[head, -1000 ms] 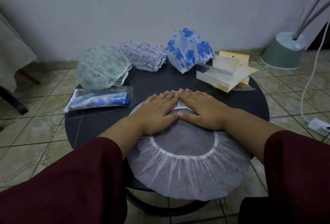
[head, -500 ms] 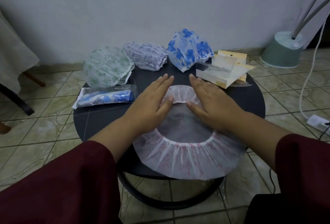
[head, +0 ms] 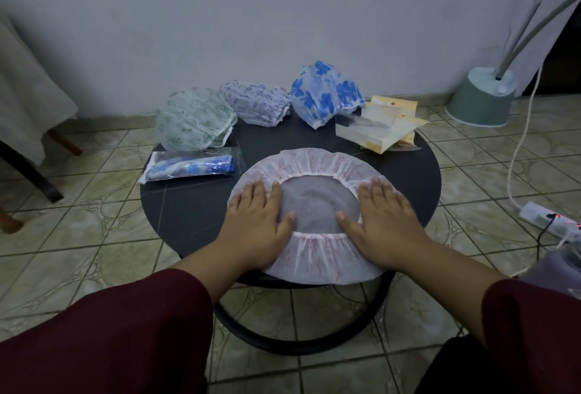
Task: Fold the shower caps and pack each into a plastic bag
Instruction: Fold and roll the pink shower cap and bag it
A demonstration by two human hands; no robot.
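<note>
The round black counter (head: 188, 214) carries everything. On its near side a pink-patterned shower cap (head: 314, 167) lies spread flat, opening up, its near edge hanging past the rim. The left hand (head: 256, 224) and right hand (head: 388, 220) press its left and right sides, each grip apart, fingers straight. At the far edge sit green (head: 191, 124), purple (head: 254, 102) and blue-flowered caps (head: 325, 93). Far right lies a stack of plastic bags (head: 377, 129); left, a bagged blue cap (head: 191, 167).
</note>
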